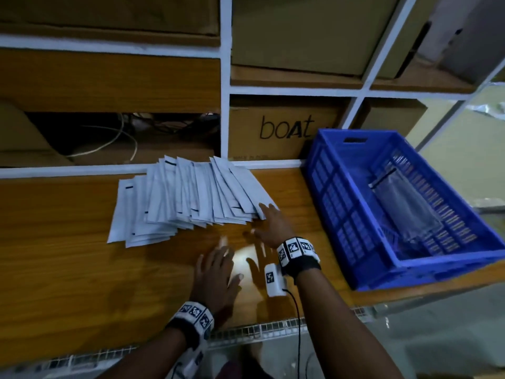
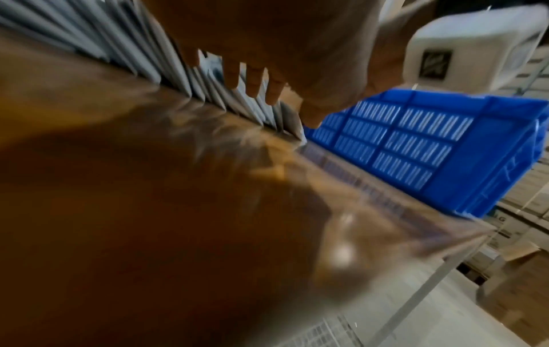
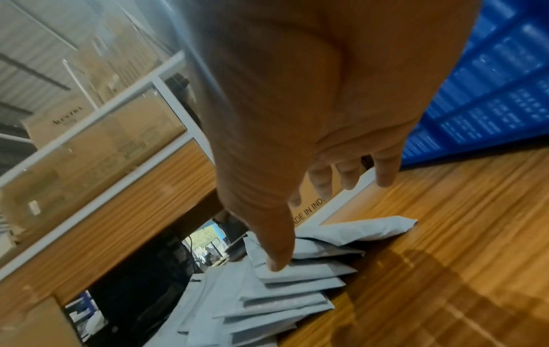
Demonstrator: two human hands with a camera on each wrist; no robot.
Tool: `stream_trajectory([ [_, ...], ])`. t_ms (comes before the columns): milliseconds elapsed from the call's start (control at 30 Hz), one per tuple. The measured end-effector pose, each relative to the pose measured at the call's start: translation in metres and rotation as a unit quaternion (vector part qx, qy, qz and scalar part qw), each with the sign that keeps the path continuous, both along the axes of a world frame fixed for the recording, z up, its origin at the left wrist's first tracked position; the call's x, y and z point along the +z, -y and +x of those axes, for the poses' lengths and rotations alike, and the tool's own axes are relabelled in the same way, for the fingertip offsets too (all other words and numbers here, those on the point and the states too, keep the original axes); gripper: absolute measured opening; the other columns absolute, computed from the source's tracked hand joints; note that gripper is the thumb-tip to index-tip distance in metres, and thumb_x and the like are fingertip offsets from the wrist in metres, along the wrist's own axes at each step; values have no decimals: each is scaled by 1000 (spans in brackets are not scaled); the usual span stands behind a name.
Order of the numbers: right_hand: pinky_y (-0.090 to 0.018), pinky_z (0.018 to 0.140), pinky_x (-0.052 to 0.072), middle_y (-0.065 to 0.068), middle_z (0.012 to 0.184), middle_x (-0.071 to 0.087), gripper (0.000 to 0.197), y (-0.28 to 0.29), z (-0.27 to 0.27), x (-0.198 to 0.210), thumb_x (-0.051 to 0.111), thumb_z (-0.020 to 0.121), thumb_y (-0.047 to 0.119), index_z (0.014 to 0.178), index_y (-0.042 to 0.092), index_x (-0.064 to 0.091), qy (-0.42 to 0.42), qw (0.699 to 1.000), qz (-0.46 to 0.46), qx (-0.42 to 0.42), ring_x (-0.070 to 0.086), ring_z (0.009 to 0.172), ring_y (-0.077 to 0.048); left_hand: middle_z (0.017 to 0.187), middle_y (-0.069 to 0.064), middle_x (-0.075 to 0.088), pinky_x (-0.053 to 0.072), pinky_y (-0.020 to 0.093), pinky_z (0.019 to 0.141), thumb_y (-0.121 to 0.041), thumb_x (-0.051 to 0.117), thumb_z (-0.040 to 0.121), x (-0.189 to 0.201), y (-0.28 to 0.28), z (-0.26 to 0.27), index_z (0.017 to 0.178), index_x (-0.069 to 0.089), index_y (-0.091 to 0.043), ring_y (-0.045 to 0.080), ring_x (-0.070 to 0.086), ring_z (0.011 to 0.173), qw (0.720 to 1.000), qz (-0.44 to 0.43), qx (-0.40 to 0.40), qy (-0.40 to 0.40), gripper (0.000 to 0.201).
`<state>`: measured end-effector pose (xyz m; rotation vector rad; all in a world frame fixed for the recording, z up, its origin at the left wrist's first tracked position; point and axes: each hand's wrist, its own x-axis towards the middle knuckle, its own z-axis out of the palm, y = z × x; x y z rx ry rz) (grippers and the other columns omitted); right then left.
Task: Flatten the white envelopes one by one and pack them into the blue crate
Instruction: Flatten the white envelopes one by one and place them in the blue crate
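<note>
In the head view, a fanned heap of white envelopes (image 1: 188,198) is seen lying toward the back edge of the desk (image 1: 68,258), while the blue crate (image 1: 352,214) is set at the right end, its near corner overhanging the front edge; one flattened envelope (image 1: 401,203) is already laid inside it. The right hand (image 1: 270,222) is spread open, its fingertips touching the nearest envelope of the heap, and the left hand (image 1: 216,272) is held open and flat just over bare wood, nothing being gripped by either. In the left wrist view, much blurred, the left hand's straight fingers (image 2: 252,79) are shown before the envelope edges, the crate wall (image 2: 415,145) lying beyond. In the right wrist view, the thumb (image 3: 276,248) is pressed on one envelope corner (image 3: 312,270). Because the envelopes overlap closely, several could be dragged together instead of one, and the heap could be scattered; the overhanging crate could be tipped if knocked.
</note>
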<state>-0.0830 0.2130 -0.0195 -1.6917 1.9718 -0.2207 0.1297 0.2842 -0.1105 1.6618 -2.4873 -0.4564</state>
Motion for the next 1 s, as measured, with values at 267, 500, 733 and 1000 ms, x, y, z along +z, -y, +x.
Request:
stream_trajectory([
  [267,-53,120,23,-5,168,3,98,62,-14,-28,68,87,53,159,29,6,-68,995,62,24,7,152,-34,157,-2,39,30,49,120,-40,62,96,85,107,-41,148,47,-26,19,31,146,989,-101,20,-111,56],
  [500,-54,119,25,-2,167,6,94,77,-19,-45,63,87,52,159,28,6,-73,994,61,55,12,152,-32,169,-1,20,22,45,123,-33,58,98,85,188,-79,159,30,-29,21,19,155,998,-43,-33,22,67],
  [733,-47,107,44,-14,149,45,67,64,-31,-42,55,94,28,155,27,28,-13,999,12,32,49,131,-37,172,-3,0,7,50,126,-27,49,98,74,224,-101,163,11,-32,20,-1,158,977,66,-95,177,75],
  [1000,-47,80,57,-12,111,67,49,30,-44,-11,33,91,29,135,28,53,13,995,-100,24,67,93,-31,172,-4,6,2,52,125,-32,53,100,61,224,-110,162,16,-35,18,0,158,973,-2,-123,194,73],
])
